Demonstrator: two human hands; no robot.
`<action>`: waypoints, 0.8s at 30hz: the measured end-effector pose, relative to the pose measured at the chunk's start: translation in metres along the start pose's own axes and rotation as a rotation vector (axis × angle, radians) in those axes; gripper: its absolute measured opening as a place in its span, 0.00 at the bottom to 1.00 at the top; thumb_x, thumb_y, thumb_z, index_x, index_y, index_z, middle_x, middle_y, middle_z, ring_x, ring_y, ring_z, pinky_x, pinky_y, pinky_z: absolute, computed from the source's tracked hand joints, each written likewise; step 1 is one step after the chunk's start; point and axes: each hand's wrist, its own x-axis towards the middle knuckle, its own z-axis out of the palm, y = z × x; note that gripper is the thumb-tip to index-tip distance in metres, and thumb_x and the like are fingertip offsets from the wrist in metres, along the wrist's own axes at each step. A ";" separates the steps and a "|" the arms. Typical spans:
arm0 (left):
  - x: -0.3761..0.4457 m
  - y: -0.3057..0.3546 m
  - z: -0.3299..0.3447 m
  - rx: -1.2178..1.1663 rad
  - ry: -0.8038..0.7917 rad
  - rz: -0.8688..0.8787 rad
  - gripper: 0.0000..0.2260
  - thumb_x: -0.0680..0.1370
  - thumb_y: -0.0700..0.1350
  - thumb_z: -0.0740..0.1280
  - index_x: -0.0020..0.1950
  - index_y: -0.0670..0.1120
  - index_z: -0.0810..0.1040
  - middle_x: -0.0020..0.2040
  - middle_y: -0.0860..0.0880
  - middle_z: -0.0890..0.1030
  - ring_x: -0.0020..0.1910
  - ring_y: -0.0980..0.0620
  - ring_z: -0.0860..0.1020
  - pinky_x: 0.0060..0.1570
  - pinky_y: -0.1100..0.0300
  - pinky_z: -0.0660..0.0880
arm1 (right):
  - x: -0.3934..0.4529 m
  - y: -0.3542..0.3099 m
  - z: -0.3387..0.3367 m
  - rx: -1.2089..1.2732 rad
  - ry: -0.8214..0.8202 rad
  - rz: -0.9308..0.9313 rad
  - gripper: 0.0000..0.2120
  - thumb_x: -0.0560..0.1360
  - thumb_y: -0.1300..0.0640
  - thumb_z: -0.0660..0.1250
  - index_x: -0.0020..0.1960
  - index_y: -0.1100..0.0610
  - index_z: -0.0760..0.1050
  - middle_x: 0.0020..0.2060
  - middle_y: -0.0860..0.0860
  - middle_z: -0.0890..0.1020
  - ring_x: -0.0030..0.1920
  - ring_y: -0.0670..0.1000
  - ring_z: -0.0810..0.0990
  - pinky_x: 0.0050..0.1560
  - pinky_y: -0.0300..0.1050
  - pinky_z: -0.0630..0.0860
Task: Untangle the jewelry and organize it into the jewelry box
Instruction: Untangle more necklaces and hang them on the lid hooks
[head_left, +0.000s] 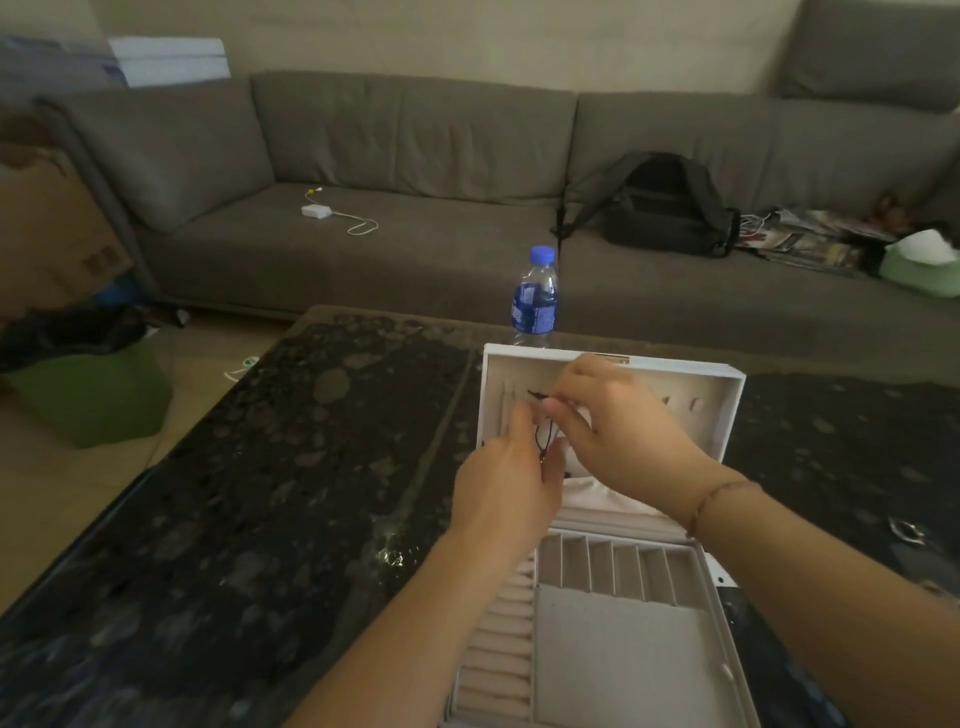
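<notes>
A white jewelry box (618, 644) lies open on the dark table, with its lid (727, 410) standing up behind the tray. The tray shows ring rolls on the left and several slots at the back. Both hands are raised in front of the lid's inner face. My left hand (506, 483) and my right hand (618, 431) pinch a thin black cord necklace (543, 423) between their fingertips. The cord hangs in a small loop between the hands. A few hooks show on the lid to either side of my hands.
A blue-capped water bottle (535, 296) stands just behind the lid. The dark patterned table (270, 493) stretches to the left. A small metal item (906, 531) lies at the right. A grey sofa (415, 171) holds a backpack (660, 202). A green bin (88, 389) stands on the floor.
</notes>
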 end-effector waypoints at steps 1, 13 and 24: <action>0.002 0.002 0.001 0.005 0.009 -0.018 0.16 0.83 0.54 0.61 0.67 0.51 0.65 0.38 0.56 0.74 0.31 0.55 0.76 0.31 0.67 0.70 | 0.000 -0.002 0.000 -0.037 0.013 0.006 0.07 0.79 0.55 0.65 0.47 0.55 0.81 0.44 0.48 0.76 0.42 0.50 0.74 0.42 0.46 0.72; 0.008 0.000 0.018 0.047 0.081 -0.030 0.33 0.78 0.63 0.63 0.78 0.54 0.54 0.53 0.52 0.81 0.33 0.57 0.75 0.34 0.68 0.72 | 0.008 -0.001 -0.014 -0.168 -0.301 0.230 0.11 0.80 0.50 0.60 0.42 0.50 0.76 0.42 0.47 0.80 0.43 0.49 0.77 0.44 0.46 0.75; 0.013 0.007 0.030 0.157 0.042 -0.020 0.31 0.78 0.70 0.39 0.60 0.55 0.74 0.42 0.54 0.84 0.36 0.53 0.81 0.40 0.57 0.80 | 0.010 0.012 0.000 -0.038 -0.040 0.376 0.15 0.80 0.52 0.61 0.35 0.47 0.73 0.32 0.45 0.78 0.35 0.45 0.74 0.32 0.36 0.63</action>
